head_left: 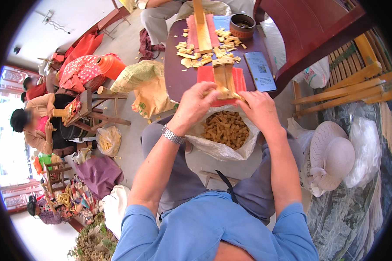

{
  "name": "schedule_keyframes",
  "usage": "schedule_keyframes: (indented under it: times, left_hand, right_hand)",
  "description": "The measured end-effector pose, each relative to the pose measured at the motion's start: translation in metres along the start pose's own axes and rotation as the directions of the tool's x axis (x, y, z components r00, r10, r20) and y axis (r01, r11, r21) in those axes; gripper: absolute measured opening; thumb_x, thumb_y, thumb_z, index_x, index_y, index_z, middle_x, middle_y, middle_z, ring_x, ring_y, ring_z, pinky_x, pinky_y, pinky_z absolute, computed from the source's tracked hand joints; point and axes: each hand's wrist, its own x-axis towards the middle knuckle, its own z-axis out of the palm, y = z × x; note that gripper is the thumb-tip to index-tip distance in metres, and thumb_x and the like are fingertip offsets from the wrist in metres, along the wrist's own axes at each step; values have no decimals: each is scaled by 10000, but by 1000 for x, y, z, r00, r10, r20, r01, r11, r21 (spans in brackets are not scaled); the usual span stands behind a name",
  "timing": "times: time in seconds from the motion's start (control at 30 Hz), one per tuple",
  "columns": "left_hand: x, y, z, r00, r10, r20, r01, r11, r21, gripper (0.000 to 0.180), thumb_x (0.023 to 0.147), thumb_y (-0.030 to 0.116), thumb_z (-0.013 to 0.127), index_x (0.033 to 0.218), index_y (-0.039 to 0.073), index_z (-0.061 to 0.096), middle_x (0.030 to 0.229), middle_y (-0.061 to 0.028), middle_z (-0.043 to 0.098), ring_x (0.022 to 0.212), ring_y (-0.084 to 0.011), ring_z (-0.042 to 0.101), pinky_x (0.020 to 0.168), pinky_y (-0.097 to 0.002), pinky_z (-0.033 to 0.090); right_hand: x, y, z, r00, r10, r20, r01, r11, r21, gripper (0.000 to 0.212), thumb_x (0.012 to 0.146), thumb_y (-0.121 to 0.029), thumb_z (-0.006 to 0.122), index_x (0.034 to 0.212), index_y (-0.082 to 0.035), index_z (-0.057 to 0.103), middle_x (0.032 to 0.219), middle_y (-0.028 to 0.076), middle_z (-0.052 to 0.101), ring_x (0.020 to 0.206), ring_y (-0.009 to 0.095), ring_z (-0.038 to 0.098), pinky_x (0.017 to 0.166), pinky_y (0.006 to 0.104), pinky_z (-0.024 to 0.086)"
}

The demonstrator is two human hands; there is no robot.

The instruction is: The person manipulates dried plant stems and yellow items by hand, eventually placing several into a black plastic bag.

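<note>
My left hand and my right hand meet at the near edge of a dark maroon table. Their fingers are closed around a short pale-yellow strip, whose ends are partly hidden by the fingertips. Just beyond it lies a wooden block on a red cloth. Below my hands, between my knees, an open white sack holds many small yellow-brown pieces.
Loose yellow pieces lie around a second wooden board on the maroon table. A phone and a dark bowl sit at right. A hat rests beside my right knee; other people sit at far left.
</note>
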Motion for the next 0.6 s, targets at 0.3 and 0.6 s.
schedule_keyframes:
  times: [0.3, 0.6]
  left_hand:
    - [-120, -51, -76, 979, 118, -167, 12, 784, 620, 373, 920, 241, 636, 1216, 18, 592, 1171, -168, 611, 1111, -359, 580, 960, -422, 457]
    - [-193, -73, -86, 903, 114, -414, 202, 737, 644, 468, 898, 339, 620, 1275, 67, 562, 1341, -136, 516, 1313, -330, 419, 1062, -474, 353]
  right_hand:
    - [-42, -16, 11, 956, 186, 228, -251, 920, 301, 356, 894, -170, 687, 1226, -60, 621, 1113, 141, 669, 1038, 279, 640, 901, 383, 499]
    - [-103, -60, 33, 883, 91, 460, -270, 901, 340, 252, 932, -170, 650, 1125, -7, 651, 1037, 184, 694, 978, 281, 684, 870, 347, 504]
